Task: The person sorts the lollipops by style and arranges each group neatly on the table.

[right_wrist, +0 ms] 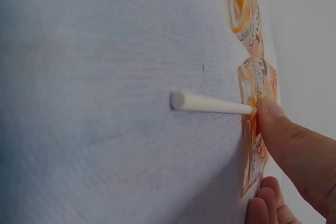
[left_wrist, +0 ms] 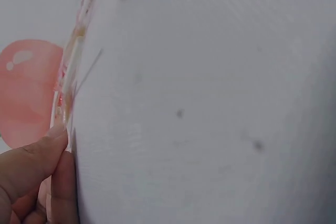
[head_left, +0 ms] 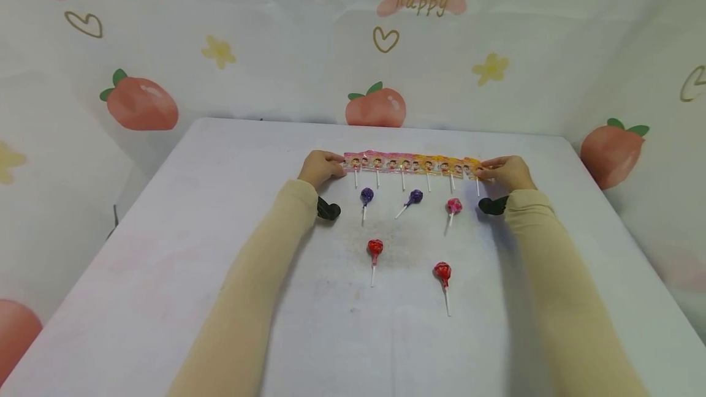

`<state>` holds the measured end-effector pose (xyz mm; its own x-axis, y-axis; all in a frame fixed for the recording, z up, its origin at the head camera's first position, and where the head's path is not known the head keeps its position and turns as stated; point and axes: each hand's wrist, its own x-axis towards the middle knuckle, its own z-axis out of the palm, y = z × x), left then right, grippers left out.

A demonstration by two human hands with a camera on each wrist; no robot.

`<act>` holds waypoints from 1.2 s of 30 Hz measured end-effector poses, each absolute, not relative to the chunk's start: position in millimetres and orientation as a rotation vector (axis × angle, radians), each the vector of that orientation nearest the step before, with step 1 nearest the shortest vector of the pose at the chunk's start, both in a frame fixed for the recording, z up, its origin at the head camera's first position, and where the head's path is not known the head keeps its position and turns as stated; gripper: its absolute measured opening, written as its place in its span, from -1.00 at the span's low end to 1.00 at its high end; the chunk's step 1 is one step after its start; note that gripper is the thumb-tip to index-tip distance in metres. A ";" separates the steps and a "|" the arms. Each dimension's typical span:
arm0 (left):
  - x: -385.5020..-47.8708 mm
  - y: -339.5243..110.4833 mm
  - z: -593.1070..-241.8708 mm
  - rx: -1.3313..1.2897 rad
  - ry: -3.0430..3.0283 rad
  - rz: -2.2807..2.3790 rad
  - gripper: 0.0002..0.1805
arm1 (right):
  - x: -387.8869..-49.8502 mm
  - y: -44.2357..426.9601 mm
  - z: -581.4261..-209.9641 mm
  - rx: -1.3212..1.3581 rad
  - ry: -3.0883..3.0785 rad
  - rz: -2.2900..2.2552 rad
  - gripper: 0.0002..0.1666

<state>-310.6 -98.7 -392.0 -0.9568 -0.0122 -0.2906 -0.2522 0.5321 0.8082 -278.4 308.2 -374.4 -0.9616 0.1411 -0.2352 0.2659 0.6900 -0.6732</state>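
A row of lollipops in flat pink wrappers (head_left: pixel 377 162) and orange wrappers (head_left: pixel 429 165) lies across the far part of the table, white sticks pointing toward me. At its left end my left hand (head_left: pixel 321 168) pinches the edge of a pink wrapper between thumb and finger; the left wrist view shows this wrapper (left_wrist: pixel 60 100) edge-on. My right hand (head_left: pixel 508 173) is at the other end, holding the rightmost orange-wrapped lollipop (right_wrist: pixel 258 85). Its thumb (right_wrist: pixel 286 129) lies on the wrapper, beside the white stick (right_wrist: pixel 212 103); the other fingers are partly hidden.
Nearer than the row lie two purple lollipops (head_left: pixel 366 195) and a pink lollipop (head_left: pixel 454 206). Closer still are two red lollipops, one on the left (head_left: pixel 375 247) and one on the right (head_left: pixel 442 271). A patterned cloth (head_left: pixel 298 78) hangs behind the white table (head_left: pixel 220 152).
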 end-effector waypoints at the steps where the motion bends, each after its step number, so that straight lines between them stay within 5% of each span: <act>1: -310.9 -101.4 -392.7 -0.218 2.512 1.395 -0.56 | -279.0 306.9 -375.1 0.338 2.730 -1.140 -0.37; 15: -293.4 -106.8 -375.9 -0.267 2.118 1.700 -0.59 | -282.3 302.9 -377.7 0.356 2.719 -1.131 -0.33; 36: -250.0 -70.1 -380.0 0.125 2.412 1.290 -0.64 | -275.2 307.6 -376.8 0.353 2.721 -1.138 -0.35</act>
